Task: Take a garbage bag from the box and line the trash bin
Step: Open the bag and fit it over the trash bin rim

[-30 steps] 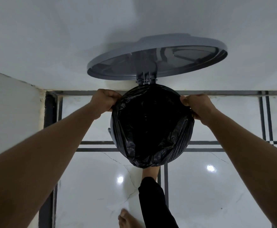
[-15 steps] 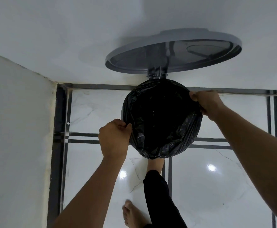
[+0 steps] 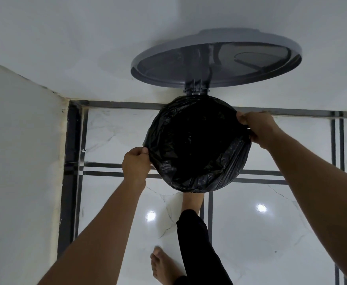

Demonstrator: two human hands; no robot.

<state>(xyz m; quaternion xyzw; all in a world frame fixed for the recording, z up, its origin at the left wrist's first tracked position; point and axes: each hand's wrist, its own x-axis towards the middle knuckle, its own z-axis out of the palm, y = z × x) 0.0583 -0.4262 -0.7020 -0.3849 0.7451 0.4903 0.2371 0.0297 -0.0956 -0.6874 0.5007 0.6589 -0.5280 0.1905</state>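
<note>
Black garbage bag point(image 3: 197, 145) already seated in pedal bin, folded over rim; left hand point(image 3: 135, 163) and right hand point(image 3: 258, 128) pinching opposite edges. Best pulled down evenly, tension gentle to avoid tearing.

One black garbage bag point(image 3: 197, 145) lines one trash bin, whose body is hidden under the plastic, and one grey round lid point(image 3: 215, 58) stands open above it on one hinge point(image 3: 195, 90). Two hands are in view, the left hand point(image 3: 135, 163) and the right hand point(image 3: 257, 128), along with two bare feet: one foot point(image 3: 164, 264) flat on the floor and one foot point(image 3: 192, 202) at the bin's base. Two bright light reflections point(image 3: 151, 216) show on the glossy tiles.
</note>
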